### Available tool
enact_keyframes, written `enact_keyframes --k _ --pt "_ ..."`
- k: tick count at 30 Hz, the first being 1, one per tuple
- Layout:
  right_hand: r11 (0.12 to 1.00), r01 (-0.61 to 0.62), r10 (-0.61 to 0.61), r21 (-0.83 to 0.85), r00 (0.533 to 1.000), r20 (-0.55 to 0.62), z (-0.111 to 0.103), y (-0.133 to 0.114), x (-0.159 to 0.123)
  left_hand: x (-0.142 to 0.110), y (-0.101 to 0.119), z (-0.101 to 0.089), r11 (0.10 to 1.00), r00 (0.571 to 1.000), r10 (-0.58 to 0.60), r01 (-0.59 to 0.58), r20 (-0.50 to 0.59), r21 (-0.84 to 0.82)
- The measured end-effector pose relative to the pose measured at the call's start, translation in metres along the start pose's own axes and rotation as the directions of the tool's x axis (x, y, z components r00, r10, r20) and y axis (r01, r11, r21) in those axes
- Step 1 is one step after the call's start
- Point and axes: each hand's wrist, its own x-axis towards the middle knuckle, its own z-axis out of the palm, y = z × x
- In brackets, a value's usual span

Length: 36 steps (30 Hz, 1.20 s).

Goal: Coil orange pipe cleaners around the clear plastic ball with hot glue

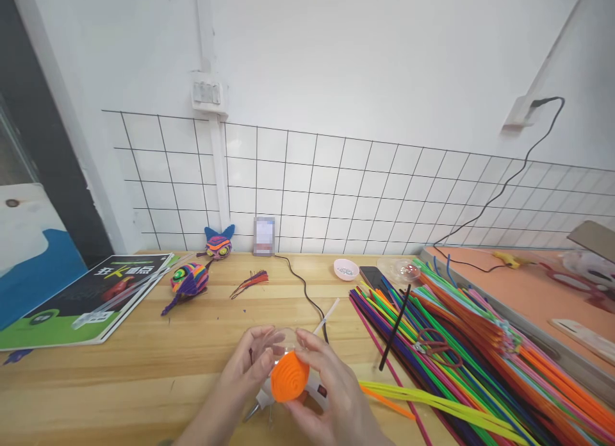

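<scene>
Head view: left hand (247, 367) has its fingers curled snugly on a clear plastic dome (284, 338), right hand's (334, 383) close around a fuzzy orange coiled disc (290, 377), all at 6 o'clock; multicoloured pipe-cleaner pile's (480, 334) at 4 o'clock.

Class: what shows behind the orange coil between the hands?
Part of a clear dome and bits of a white tool, probably a glue gun. The orange coil, left hand and right hand hide the rest.
</scene>
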Motion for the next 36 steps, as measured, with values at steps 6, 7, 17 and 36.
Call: enact_keyframes --k 6,7,17,36 --pt "0.998 -0.056 0.056 0.037 0.998 0.013 0.0013 0.0013 -0.0018 -0.0010 0.0096 -0.0002 0.998 0.998 0.008 -0.012 0.062 0.059" --pt "0.998 -0.055 0.055 0.041 0.998 0.010 0.0017 0.0014 -0.0024 -0.0012 0.0099 0.0000 0.998 0.998 0.004 -0.008 0.062 0.055" --pt "0.998 -0.057 0.056 0.041 0.998 0.026 0.0024 0.0024 -0.0066 0.0018 0.0042 -0.0033 0.995 0.999 0.035 -0.039 0.040 0.092" --pt "0.999 -0.016 0.015 0.032 0.998 0.055 -0.0031 0.0001 0.0011 -0.0006 0.0008 0.0013 0.997 0.998 0.066 -0.065 -0.016 0.038"
